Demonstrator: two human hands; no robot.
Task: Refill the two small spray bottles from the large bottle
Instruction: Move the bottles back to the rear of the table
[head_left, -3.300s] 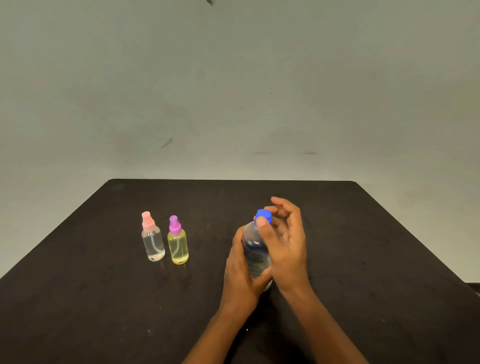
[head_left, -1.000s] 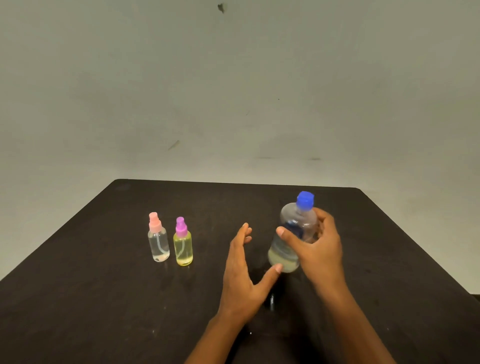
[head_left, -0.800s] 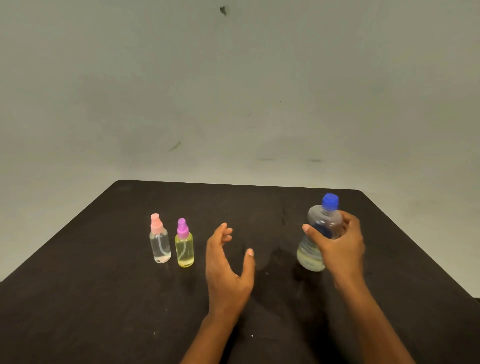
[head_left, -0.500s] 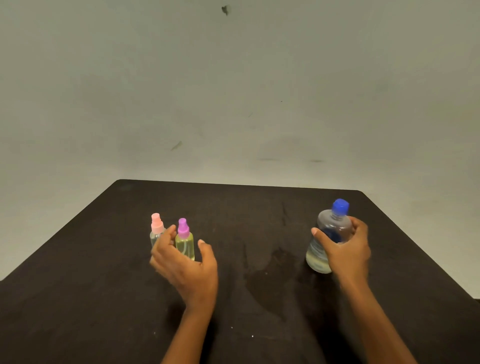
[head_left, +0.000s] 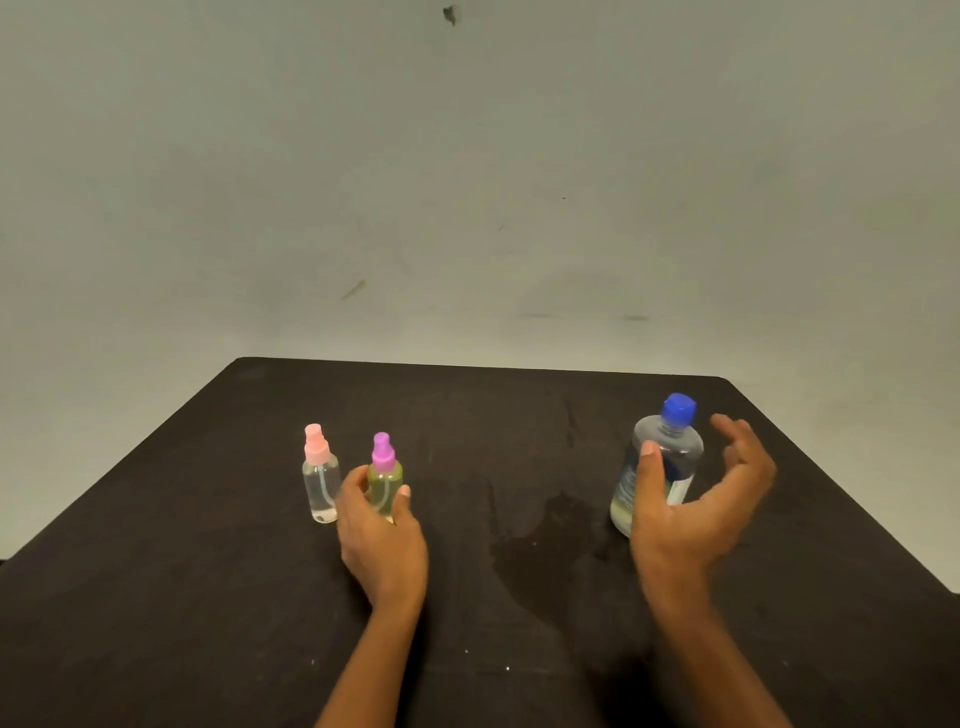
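Observation:
The large clear bottle (head_left: 670, 457) with a blue cap stands upright on the right side of the dark table (head_left: 208, 597). My right hand (head_left: 696, 514) is beside it with fingers spread apart, the thumb in front of the bottle. My left hand (head_left: 382, 540) wraps its fingers around the small yellow spray bottle (head_left: 385, 480) with the purple top. The small clear spray bottle (head_left: 319, 478) with the pink top stands just left of it, untouched.
A wet patch (head_left: 545, 540) darkens the table between my hands. The table's far edge (head_left: 467, 364) meets a plain grey wall, and the right edge runs close to the large bottle.
My right hand carried the large bottle to the right, set it down and opened off it. My left hand moved left and closed around the yellow spray bottle.

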